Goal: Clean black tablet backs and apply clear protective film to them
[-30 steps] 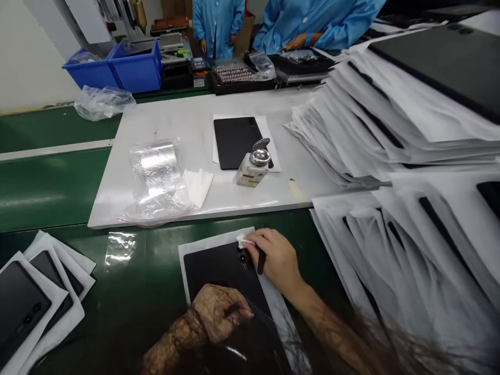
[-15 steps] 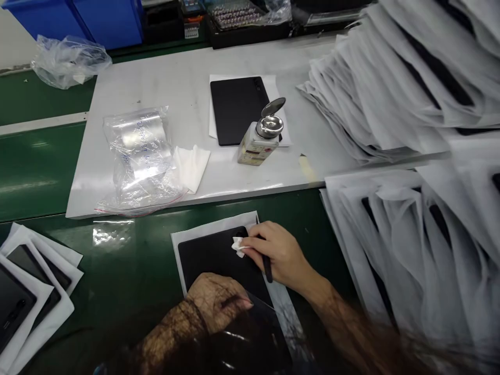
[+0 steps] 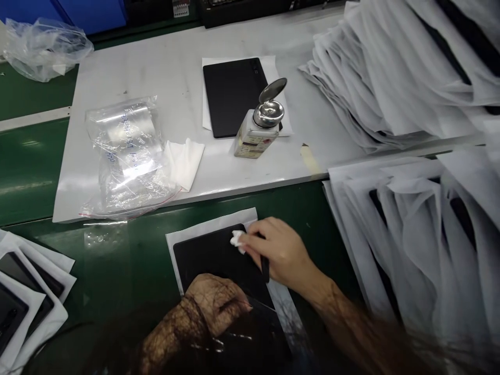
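Observation:
A black tablet-like panel [image 3: 207,252] lies on a white sheet [image 3: 172,255] on the green bench. My right hand [image 3: 279,250] pinches a small crumpled white wipe [image 3: 236,239] against the panel near its top right corner. A dark, narrow, rod-like piece [image 3: 265,268] shows under that palm; whether the hand grips it I cannot make out. On the panel's lower part rests my left hand [image 3: 214,299], its fingers mostly hidden by loose hair and shadow. A see-through film edge seems to cross the panel beside it.
A bottle with a raised metal lid [image 3: 258,127] stands on the grey board [image 3: 164,78] by another black panel [image 3: 230,99]. Left of it lie a plastic bag [image 3: 125,156] and a folded white cloth [image 3: 185,161]. Sleeved panels [image 3: 390,88] crowd the right; more panels [image 3: 35,281] lie left.
The view has shifted slightly, so the board's things sit further left and higher. My right hand with the wipe has moved a little on the panel; my left hand stays put.

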A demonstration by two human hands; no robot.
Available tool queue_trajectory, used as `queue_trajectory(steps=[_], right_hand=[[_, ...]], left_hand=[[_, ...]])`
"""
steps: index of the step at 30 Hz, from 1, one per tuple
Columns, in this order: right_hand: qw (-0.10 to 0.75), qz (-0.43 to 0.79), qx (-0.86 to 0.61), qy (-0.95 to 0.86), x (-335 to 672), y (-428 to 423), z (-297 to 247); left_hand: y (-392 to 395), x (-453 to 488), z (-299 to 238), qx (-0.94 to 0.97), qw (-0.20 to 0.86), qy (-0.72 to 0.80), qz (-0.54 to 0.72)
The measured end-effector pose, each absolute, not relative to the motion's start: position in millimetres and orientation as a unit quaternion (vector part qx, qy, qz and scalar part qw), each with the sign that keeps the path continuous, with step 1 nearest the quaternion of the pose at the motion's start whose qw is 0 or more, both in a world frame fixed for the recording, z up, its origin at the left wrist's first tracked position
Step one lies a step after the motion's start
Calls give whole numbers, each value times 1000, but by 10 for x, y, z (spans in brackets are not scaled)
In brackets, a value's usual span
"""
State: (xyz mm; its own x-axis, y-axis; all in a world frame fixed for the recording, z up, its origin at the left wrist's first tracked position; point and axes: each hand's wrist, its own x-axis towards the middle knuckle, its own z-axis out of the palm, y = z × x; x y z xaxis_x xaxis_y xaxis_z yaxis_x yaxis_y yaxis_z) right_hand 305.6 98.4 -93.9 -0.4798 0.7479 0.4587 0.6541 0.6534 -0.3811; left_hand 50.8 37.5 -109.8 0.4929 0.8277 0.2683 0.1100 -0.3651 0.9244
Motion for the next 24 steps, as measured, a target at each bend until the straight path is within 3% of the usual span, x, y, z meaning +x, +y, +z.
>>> queue_trajectory(steps=[5,8,12,16,24], right_hand=[[270,89,-420,-862,3211,1003,-924],[316,48,-462,-827,3275,1042,-950],[381,90,-484,-783,3069,1027,-1020],[332,124,-504,-788,2876,994,-1062],[275,8,-550,-788,3157,961,-991]], left_hand=[[387,507,-1108,735,458,316,387],[378,487,-1121,734,476,314,370],[373,467,-1121,725,495,311,365],[383,447,-1107,711,522,323,344],[389,418,-1080,706,537,340,312]])
